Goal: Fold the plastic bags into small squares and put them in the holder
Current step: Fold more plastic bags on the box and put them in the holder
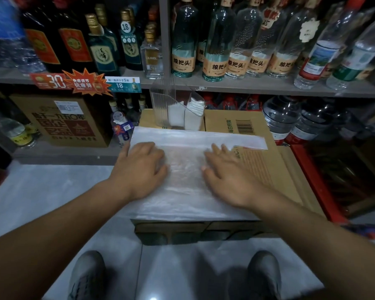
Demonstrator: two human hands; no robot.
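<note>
A translucent white plastic bag [185,182] lies spread flat on top of a cardboard box [266,167]. My left hand [142,169] presses on the bag's left part, fingers bent down onto the film. My right hand [227,172] lies flat on the bag's right part, fingers spread. A long strip of the bag [204,137] stretches along the far side of the box. Behind the bag stands a clear plastic holder [160,107] with two compartments, each holding folded white squares [193,118].
Shelves packed with glass bottles [217,42] rise right behind the box. A brown carton [61,120] sits on the lower shelf at left, large water bottles [284,118] at right. A red crate [318,182] stands at the box's right side. My shoes [87,276] are on the grey floor.
</note>
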